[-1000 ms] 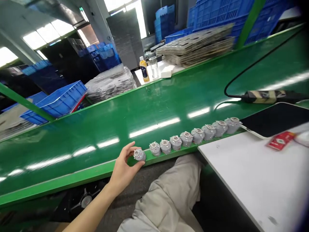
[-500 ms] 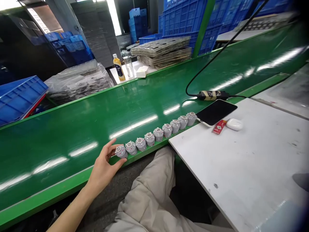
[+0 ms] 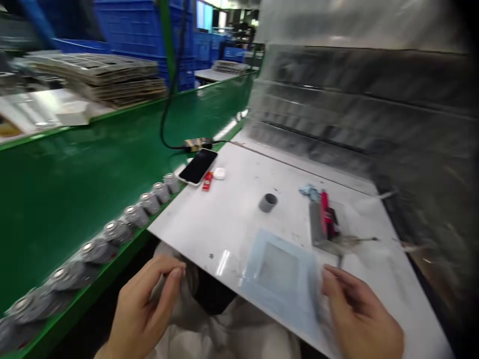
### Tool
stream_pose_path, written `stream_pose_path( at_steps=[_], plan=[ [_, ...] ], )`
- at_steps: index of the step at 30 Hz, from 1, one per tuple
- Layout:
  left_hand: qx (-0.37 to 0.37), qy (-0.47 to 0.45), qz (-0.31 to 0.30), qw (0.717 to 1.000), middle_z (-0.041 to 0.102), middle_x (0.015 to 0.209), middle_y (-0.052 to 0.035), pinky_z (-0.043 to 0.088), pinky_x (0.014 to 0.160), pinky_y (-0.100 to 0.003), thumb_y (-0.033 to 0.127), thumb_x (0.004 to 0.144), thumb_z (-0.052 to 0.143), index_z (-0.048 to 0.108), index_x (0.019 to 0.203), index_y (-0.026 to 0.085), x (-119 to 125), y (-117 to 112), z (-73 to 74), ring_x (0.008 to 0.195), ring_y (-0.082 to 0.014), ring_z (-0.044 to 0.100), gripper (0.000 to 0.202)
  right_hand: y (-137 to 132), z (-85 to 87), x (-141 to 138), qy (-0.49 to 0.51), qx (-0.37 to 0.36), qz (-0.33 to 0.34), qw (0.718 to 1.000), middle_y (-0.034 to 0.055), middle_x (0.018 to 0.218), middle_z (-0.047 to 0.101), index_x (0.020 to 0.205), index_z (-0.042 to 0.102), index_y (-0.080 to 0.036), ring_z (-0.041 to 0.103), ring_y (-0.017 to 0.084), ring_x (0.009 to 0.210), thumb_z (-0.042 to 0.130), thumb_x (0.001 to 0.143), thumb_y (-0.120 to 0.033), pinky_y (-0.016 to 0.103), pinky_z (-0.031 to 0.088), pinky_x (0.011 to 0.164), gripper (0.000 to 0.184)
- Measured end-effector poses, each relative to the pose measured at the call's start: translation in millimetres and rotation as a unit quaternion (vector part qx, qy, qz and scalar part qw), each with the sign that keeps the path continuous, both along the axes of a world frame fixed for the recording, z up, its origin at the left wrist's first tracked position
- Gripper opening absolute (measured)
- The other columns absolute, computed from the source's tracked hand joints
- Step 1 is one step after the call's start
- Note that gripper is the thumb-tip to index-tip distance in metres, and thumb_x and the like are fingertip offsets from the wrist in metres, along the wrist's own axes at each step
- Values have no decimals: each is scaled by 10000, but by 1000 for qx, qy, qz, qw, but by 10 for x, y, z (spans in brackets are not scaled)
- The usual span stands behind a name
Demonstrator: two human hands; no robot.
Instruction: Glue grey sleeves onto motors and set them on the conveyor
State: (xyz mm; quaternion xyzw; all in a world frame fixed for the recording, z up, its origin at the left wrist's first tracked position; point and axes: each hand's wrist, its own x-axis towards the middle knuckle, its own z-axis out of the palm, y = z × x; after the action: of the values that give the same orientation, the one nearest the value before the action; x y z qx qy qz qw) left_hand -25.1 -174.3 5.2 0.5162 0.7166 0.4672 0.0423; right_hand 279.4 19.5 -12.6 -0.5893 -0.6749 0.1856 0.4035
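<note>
My left hand [image 3: 147, 301] is in front of the table's near edge, thumb and forefinger pinched together, with nothing visible between them. At the right, my right hand [image 3: 361, 311] is over the table with its fingers curled and thumb against forefinger. Blur hides whether anything is in its grip. Beside its fingertips lies a light blue sheet [image 3: 254, 264] with a greyish square [image 3: 279, 267] in the middle. Further back on the table stands a small grey cylinder [image 3: 268, 203]. A row of grey pots with ring-shaped tops [image 3: 97, 250] lines the green belt's near edge.
The white table [image 3: 194, 219] carries a phone [image 3: 198, 167], a red packet [image 3: 207, 181], a white case [image 3: 219, 173] and a tray [image 3: 318, 229] with a red-handled tool [image 3: 325, 209]. A cable [image 3: 164, 117] hangs over the green belt [image 3: 123, 149]. Plastic-covered shelving [image 3: 318, 109] rises behind.
The view has swung right, from the belt to the table. My left hand has let go of the end pot and come away from the row. My right hand has come into view.
</note>
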Motion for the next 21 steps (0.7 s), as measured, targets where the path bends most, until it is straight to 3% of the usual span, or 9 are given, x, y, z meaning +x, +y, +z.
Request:
stream_pose_path(
  at_steps=[3, 5, 7, 9, 11, 13, 15, 18, 21],
  plan=[
    [-17, -12, -69, 997, 680, 739, 23, 517, 644, -271, 299, 1078, 608, 595, 793, 243, 56, 853, 39, 674, -149, 655, 291, -29, 2, -11, 20, -21, -9, 1000, 1, 717, 751, 1010, 821, -219, 694, 190, 640, 742, 904, -609, 262, 559, 637, 412],
    [-36, 1, -116, 993, 721, 829, 5, 532, 687, -294, 360, 1053, 662, 602, 801, 241, 134, 1371, 70, 759, -178, 682, 285, -69, 31, -63, 45, -27, 0, 999, -9, 692, 726, 1003, 813, -221, 664, 177, 622, 736, 927, -595, 260, 544, 638, 389],
    [-55, 27, -152, 986, 764, 1131, -56, 574, 826, -360, 366, 993, 745, 680, 1094, 234, 205, 1818, 89, 995, -250, 717, 179, -103, 71, -81, 68, -38, -3, 997, -15, 684, 702, 986, 803, -223, 644, 174, 624, 712, 957, -593, 265, 532, 647, 382],
    [-73, 54, -182, 979, 707, 1383, -118, 556, 1002, -461, 311, 932, 798, 623, 1377, 214, 245, 2177, 97, 1219, -327, 667, 488, -102, 107, -21, 85, -45, -21, 995, -14, 678, 679, 931, 790, -221, 636, 179, 634, 685, 979, -598, 276, 528, 660, 394],
    [-89, 71, -207, 972, 675, 1464, -143, 493, 1116, -524, 246, 907, 785, 577, 1489, 190, 248, 2431, 102, 1341, -371, 599, 621, -47, 126, 126, 87, -39, -47, 994, -6, 677, 669, 870, 770, -216, 635, 186, 638, 677, 982, -602, 288, 527, 661, 413],
    [-106, 75, -224, 966, 716, 1397, -145, 470, 1136, -542, 218, 916, 738, 591, 1504, 176, 225, 2553, 117, 1325, -380, 607, 607, 61, 132, 329, 78, -23, -78, 994, 14, 716, 692, 885, 760, -209, 650, 201, 667, 674, 972, -608, 309, 534, 673, 417],
    [-124, 67, -229, 963, 757, 1253, -126, 507, 1061, -537, 250, 940, 707, 593, 1523, 194, 197, 2520, 147, 1154, -356, 683, 597, 211, 130, 531, 64, -11, -106, 992, 49, 835, 742, 1018, 761, -199, 680, 226, 736, 680, 953, -610, 343, 546, 709, 424],
    [-142, 37, -223, 964, 738, 1078, -38, 555, 808, -440, 428, 998, 669, 543, 1572, 338, 198, 2200, 189, 752, -237, 664, 595, 490, 108, 719, 45, -6, -118, 992, 136, 1164, 778, 1291, 692, -182, 727, 301, 995, 739, 887, -575, 424, 568, 839, 566],
    [-176, -103, -240, 949, 689, 854, 14, 504, 685, -329, 603, 990, 655, 718, 1336, 341, 302, 1730, 170, 695, -189, 614, 438, 783, 56, 747, 45, -18, -84, 995, 183, 1391, 727, 1417, 624, -185, 702, 349, 1218, 814, 808, -506, 489, 573, 966, 714]
  ],
)
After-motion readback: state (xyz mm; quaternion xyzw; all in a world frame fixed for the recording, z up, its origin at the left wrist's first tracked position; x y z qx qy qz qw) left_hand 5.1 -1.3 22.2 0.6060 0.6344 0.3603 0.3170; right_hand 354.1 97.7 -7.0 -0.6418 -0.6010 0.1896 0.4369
